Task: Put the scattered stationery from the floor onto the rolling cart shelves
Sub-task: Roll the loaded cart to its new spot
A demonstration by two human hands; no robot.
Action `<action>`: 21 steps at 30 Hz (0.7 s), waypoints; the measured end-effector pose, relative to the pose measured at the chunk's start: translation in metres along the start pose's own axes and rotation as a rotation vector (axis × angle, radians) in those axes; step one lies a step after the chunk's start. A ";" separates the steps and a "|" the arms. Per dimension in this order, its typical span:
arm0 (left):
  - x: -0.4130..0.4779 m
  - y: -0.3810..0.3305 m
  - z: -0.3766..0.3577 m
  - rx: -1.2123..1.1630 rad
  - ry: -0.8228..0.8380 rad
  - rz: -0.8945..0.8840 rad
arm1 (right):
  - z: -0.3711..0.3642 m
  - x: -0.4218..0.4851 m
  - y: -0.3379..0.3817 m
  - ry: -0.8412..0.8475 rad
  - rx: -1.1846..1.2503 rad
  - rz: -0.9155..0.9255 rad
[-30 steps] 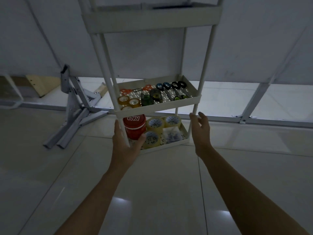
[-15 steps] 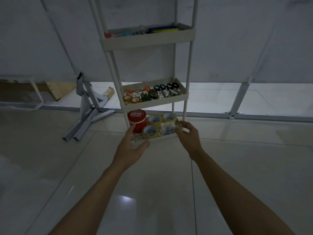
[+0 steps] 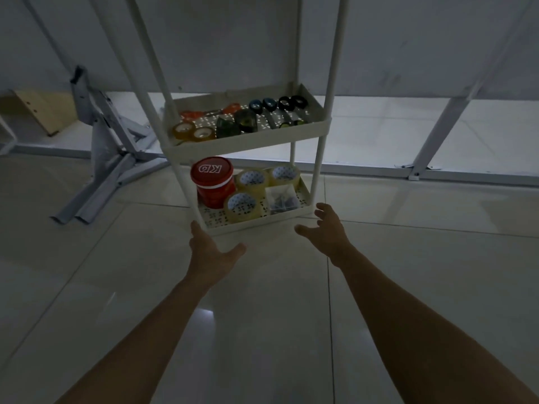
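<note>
Hovering left hand (image 3: pixel 208 252) and right hand (image 3: pixel 326 228), fingers (image 3: pixel 322 208) spread, gripping nothing, with tape rolls (image 3: pixel 236 216) just beyond fingertips on rolling cart's bottom shelf (image 3: pixel 262 222). Likely handling light, stiff, slick; gripping best across outer rims.

Dim, bare indoor space, like a makeshift studio. A white rolling cart (image 3: pixel 246 142) stands on glossy floor tiles (image 3: pixel 262 330); behind it, a plain panel wall (image 3: pixel 408 39) on metal struts (image 3: pixel 443 121); left of it, a folded metal stand (image 3: pixel 102 158).
</note>
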State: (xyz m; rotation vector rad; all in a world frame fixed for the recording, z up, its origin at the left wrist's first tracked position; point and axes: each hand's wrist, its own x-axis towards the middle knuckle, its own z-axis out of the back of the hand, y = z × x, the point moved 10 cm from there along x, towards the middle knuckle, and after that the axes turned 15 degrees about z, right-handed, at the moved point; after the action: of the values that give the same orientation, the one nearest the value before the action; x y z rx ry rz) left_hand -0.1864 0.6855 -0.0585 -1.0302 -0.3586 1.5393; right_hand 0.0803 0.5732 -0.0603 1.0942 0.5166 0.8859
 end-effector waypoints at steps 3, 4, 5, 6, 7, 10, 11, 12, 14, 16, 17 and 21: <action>0.034 0.009 -0.014 -0.008 -0.060 0.022 | -0.015 0.026 -0.019 0.003 0.051 -0.001; 0.043 0.013 -0.018 -0.035 -0.077 0.033 | -0.018 0.034 -0.025 -0.006 0.072 0.003; 0.050 0.016 -0.020 -0.073 -0.095 0.043 | -0.021 0.039 -0.029 -0.016 0.091 0.003; 0.055 0.020 -0.022 -0.106 -0.114 0.049 | -0.023 0.044 -0.033 -0.026 0.111 -0.009; 0.059 0.021 -0.024 -0.124 -0.133 0.050 | -0.023 0.048 -0.038 -0.045 0.124 -0.019; 0.066 0.022 -0.027 -0.154 -0.179 0.060 | -0.029 0.055 -0.050 -0.084 0.166 -0.065; 0.068 0.023 -0.029 -0.171 -0.183 0.066 | -0.033 0.057 -0.054 -0.091 0.183 -0.067; 0.071 0.023 -0.031 -0.185 -0.183 0.070 | -0.036 0.058 -0.057 -0.096 0.196 -0.073; 0.072 0.023 -0.035 -0.187 -0.189 0.074 | -0.040 0.064 -0.063 -0.121 0.208 -0.067; 0.072 0.024 -0.037 -0.173 -0.197 0.077 | -0.038 0.067 -0.062 -0.145 0.202 -0.059; 0.072 0.025 -0.038 -0.166 -0.196 0.077 | -0.037 0.068 -0.064 -0.156 0.195 -0.061; 0.075 0.029 -0.037 -0.148 -0.205 0.056 | -0.033 0.067 -0.071 -0.186 0.133 -0.065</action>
State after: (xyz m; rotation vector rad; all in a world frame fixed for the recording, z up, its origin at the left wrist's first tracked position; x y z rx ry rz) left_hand -0.1702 0.7344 -0.1302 -1.0052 -0.5976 1.6936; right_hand 0.1185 0.6332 -0.1344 1.2607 0.4584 0.6925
